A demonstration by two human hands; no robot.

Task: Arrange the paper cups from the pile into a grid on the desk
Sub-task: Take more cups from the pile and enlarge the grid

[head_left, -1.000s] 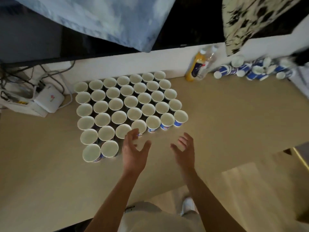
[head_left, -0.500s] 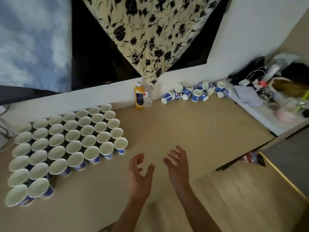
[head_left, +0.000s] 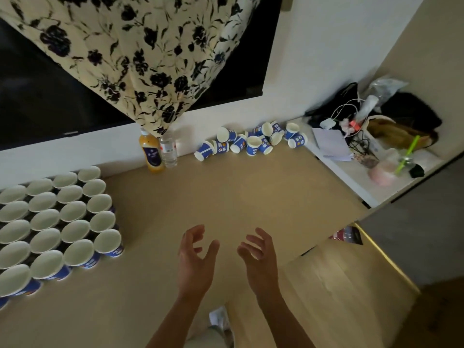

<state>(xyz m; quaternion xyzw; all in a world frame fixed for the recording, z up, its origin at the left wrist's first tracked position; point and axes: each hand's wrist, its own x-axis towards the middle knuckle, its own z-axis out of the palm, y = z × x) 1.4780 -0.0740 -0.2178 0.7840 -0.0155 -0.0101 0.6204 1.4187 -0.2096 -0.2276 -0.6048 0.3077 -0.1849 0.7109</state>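
Both hands, left hand [head_left: 194, 259] and right hand [head_left: 258, 257], are released and empty; reach the far pile [head_left: 251, 141] and lift 1 upright cup.

Grid of cups [head_left: 60, 222]: on the desk [head_left: 226, 197], at its left edge, upright in close rows, running out of view leftward.
Pile of cups [head_left: 251, 141]: at the desk's back edge near the right corner, against the wall, most tipped over.
Two bottles [head_left: 160, 151]: upright at the back edge, between grid and pile.
Side shelf [head_left: 351, 182]: right of the desk's back right corner, carrying clutter.
Left hand [head_left: 195, 262], right hand [head_left: 261, 259]: over the front edge, apart, holding nothing.
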